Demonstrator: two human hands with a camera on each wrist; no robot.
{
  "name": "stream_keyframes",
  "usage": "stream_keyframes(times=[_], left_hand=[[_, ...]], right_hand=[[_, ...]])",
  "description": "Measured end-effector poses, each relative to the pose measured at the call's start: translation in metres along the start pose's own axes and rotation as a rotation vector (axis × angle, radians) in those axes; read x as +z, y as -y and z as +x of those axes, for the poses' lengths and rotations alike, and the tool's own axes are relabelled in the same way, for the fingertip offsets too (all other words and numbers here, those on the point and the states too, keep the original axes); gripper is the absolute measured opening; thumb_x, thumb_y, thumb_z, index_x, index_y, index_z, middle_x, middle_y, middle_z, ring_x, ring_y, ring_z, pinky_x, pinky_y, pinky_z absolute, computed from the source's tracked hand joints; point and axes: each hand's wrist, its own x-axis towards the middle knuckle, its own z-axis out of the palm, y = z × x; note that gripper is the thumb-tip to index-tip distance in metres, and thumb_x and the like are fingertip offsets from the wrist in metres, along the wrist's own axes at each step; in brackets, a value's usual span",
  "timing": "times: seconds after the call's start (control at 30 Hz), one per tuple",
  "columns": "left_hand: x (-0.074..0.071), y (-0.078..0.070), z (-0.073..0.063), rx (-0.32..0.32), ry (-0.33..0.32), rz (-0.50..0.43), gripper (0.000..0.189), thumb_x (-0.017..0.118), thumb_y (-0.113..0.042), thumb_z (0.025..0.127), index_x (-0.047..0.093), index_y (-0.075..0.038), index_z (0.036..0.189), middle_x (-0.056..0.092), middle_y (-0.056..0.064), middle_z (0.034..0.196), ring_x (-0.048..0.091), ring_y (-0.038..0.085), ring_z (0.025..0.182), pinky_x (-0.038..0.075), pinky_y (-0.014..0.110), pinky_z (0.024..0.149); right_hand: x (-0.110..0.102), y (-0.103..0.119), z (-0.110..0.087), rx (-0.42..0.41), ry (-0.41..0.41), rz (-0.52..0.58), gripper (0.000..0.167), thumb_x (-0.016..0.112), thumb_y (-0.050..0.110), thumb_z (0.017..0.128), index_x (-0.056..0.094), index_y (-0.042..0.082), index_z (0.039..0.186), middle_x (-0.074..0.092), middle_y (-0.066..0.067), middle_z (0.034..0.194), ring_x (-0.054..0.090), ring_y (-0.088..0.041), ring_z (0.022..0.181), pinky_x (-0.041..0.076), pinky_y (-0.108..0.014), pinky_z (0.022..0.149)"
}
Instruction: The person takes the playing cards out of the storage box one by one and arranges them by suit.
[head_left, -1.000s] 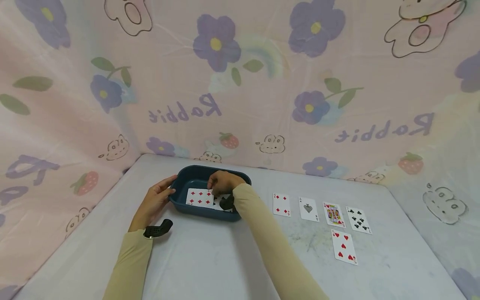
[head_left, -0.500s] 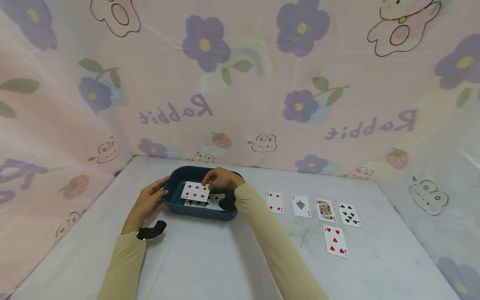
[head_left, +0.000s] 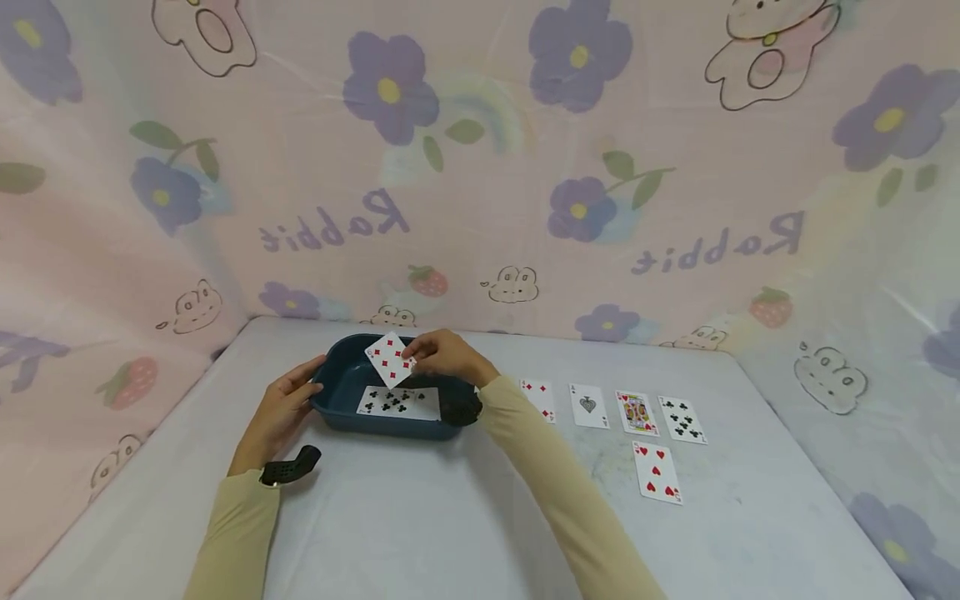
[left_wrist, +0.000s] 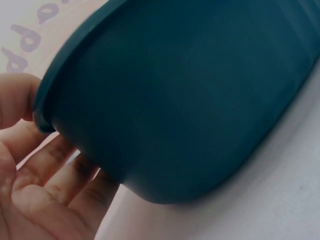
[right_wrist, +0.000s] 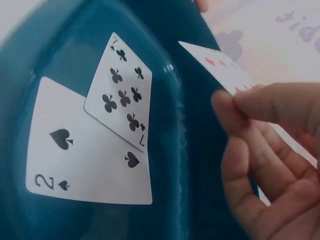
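My right hand (head_left: 452, 358) pinches a diamonds playing card (head_left: 386, 360) by one edge, tilted above a dark teal plastic basin (head_left: 397, 427). In the right wrist view, thumb and fingertips meet on that card. Two cards lie face up in the basin: a clubs card (right_wrist: 120, 92) overlapping the two of spades (right_wrist: 75, 150). With its thumb over the rim and fingers against the outer wall, my left hand (head_left: 277, 412) grips the basin's left end. The left wrist view shows that hand (left_wrist: 47, 185) beside the outer wall, which hides the inside.
Right of the basin on the white table (head_left: 390, 533) lies a row of face-up cards: a diamonds card (head_left: 537, 400), the ace of spades (head_left: 588, 406), the king of hearts (head_left: 637, 413) and a clubs card (head_left: 682, 419). A hearts card (head_left: 657, 472) lies nearer. Patterned cloth (head_left: 465, 183) stands behind.
My right hand has lifted the diamonds card off the other cards in the basin and tilted it, uncovering the clubs card. My left hand stays on the basin. The head view has shifted slightly right.
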Motion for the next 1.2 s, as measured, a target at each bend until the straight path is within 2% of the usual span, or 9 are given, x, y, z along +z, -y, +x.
stream_keyframes(times=[0.27,0.47,0.63,0.93,1.07,1.2], left_hand=[[-0.004,-0.001,-0.002,0.0,-0.013,-0.034,0.054,0.05,-0.01,0.101,0.032,-0.003,0.151,0.019,0.017,0.158,0.039,0.015,0.128,0.044,0.018,0.088],[-0.005,-0.001,-0.002,0.014,-0.003,-0.067,0.055,0.051,-0.008,0.1,0.031,-0.001,0.15,0.018,0.017,0.158,0.04,0.011,0.127,0.044,0.018,0.089],[-0.003,0.0,-0.002,0.012,-0.012,-0.077,0.054,0.05,-0.006,0.1,0.032,-0.001,0.15,0.02,0.017,0.157,0.041,0.01,0.125,0.045,0.019,0.088],[0.003,0.001,-0.003,0.0,0.001,-0.075,0.055,0.05,-0.006,0.1,0.03,0.0,0.15,0.018,0.017,0.158,0.033,0.017,0.134,0.043,0.019,0.09],[0.002,0.002,-0.001,0.006,0.001,-0.087,0.054,0.05,-0.006,0.1,0.029,0.0,0.15,0.018,0.018,0.157,0.037,0.016,0.131,0.044,0.019,0.09],[0.001,0.003,-0.001,0.012,0.003,-0.076,0.054,0.05,-0.006,0.1,0.03,-0.001,0.15,0.018,0.017,0.158,0.036,0.014,0.13,0.044,0.018,0.09]], right_hand=[[-0.003,0.002,-0.015,-0.017,-0.173,0.035,0.024,0.072,0.004,0.083,0.071,0.005,0.107,0.068,-0.003,0.089,0.06,-0.013,0.084,0.048,-0.025,0.076],[-0.01,-0.003,-0.03,-0.031,-0.266,0.147,0.024,0.07,0.003,0.085,0.07,0.003,0.109,0.068,-0.005,0.091,0.06,-0.014,0.086,0.048,-0.025,0.076],[-0.018,-0.008,-0.049,-0.046,-0.321,0.22,0.025,0.07,0.002,0.085,0.069,0.001,0.11,0.068,-0.006,0.095,0.06,-0.018,0.091,0.048,-0.028,0.078],[-0.037,-0.019,-0.093,-0.033,-0.432,0.251,0.033,0.068,0.003,0.086,0.065,0.004,0.119,0.063,-0.009,0.103,0.06,-0.022,0.092,0.046,-0.034,0.081],[-0.044,-0.023,-0.113,-0.038,-0.446,0.283,0.037,0.068,0.002,0.086,0.063,0.003,0.122,0.06,-0.011,0.111,0.061,-0.022,0.091,0.046,-0.037,0.085],[-0.049,-0.026,-0.131,-0.027,-0.457,0.288,0.037,0.069,0.003,0.086,0.062,0.003,0.122,0.058,-0.012,0.112,0.061,-0.02,0.088,0.047,-0.036,0.087]])
